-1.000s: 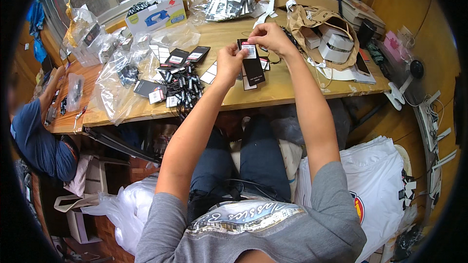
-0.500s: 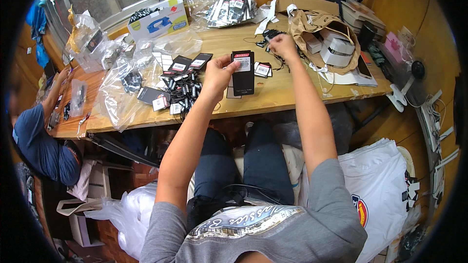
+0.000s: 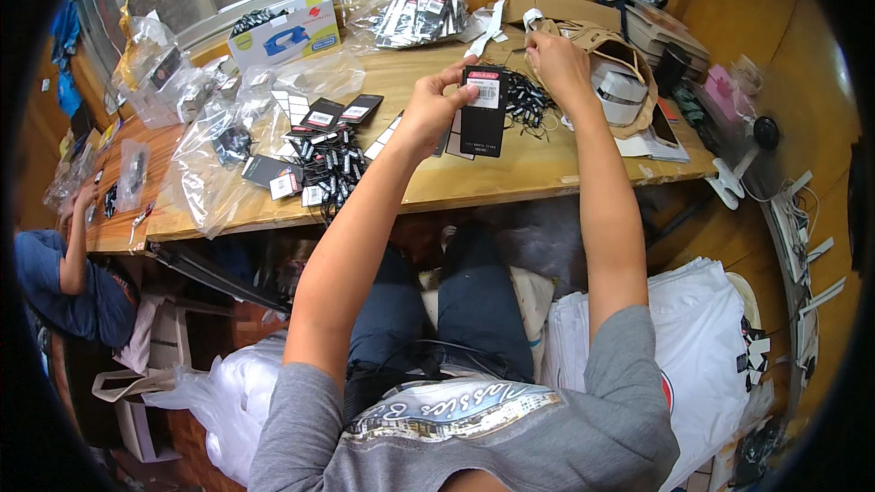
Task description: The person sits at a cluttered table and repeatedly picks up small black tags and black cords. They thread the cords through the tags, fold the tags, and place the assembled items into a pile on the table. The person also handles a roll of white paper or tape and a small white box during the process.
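My left hand [image 3: 430,111] grips a black hang tag [image 3: 483,128] between thumb and fingers. The tag has a red strip and a white barcode label near its top. Past it, my right hand [image 3: 561,62] is raised with its fingers pinched, beside a pile of black tag strings [image 3: 527,105]. Whatever sits in that pinch is too small to make out. Left of my left hand, black tags [image 3: 324,115] with white labels lie around a heap of black strings with small black-and-white pieces [image 3: 333,166]. More tags lie partly hidden behind my left hand.
Clear plastic bags [image 3: 205,178] and a blue-and-white box [image 3: 287,36] stand left. A bag of tags [image 3: 421,18] lies at the back, an open brown paper bag [image 3: 649,96] at the right. Folded white shirts [image 3: 702,337] are beside me. A person in blue [image 3: 73,282] sits far left.
My right hand has moved up from the string pile toward the brown paper bag. My left hand, still gripping the tag, is further right. The view has shifted slightly.
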`<action>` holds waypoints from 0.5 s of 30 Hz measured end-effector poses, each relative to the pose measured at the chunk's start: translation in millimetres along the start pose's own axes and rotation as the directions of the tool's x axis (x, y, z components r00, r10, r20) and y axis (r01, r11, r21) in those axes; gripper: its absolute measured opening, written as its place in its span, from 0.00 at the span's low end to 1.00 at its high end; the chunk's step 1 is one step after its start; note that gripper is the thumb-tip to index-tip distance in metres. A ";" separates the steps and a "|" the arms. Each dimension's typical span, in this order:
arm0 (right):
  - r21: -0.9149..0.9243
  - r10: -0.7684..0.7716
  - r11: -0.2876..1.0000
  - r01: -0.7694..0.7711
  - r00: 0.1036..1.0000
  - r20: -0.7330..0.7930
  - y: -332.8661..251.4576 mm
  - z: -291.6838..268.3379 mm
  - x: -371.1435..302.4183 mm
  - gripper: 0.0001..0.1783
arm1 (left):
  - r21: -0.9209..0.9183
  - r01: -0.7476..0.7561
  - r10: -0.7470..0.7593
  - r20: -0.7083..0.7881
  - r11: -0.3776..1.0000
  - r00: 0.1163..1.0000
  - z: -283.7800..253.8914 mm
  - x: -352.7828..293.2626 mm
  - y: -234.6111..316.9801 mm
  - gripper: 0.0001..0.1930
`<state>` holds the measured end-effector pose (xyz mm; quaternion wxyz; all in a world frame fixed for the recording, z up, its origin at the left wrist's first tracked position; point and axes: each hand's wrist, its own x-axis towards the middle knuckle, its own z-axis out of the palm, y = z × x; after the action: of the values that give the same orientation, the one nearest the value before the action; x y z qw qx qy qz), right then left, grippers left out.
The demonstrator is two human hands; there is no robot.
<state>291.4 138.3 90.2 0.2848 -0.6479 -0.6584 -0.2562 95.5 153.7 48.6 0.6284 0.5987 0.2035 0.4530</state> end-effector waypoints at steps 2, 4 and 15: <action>0.011 0.207 0.978 -0.207 0.978 -0.033 4.6 -1.3 6.8 0.07 | 0.018 0.058 -0.058 -0.012 0.998 0.998 1.0 2.6 3.1 0.11; 0.063 0.210 0.977 -0.204 0.973 -0.095 17.3 -4.7 13.2 0.07 | 0.006 0.062 -0.062 -0.034 0.998 0.998 4.8 0.0 8.7 0.10; 0.292 -0.272 0.914 0.284 0.959 -0.079 -36.4 -69.4 -0.2 0.06 | 0.046 -0.064 0.059 0.104 0.997 0.993 9.5 -18.9 32.9 0.11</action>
<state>258.1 88.1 140.3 0.3527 -0.4921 -0.7696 -0.2030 82.8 128.7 75.9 0.6088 0.6424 0.1636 0.4358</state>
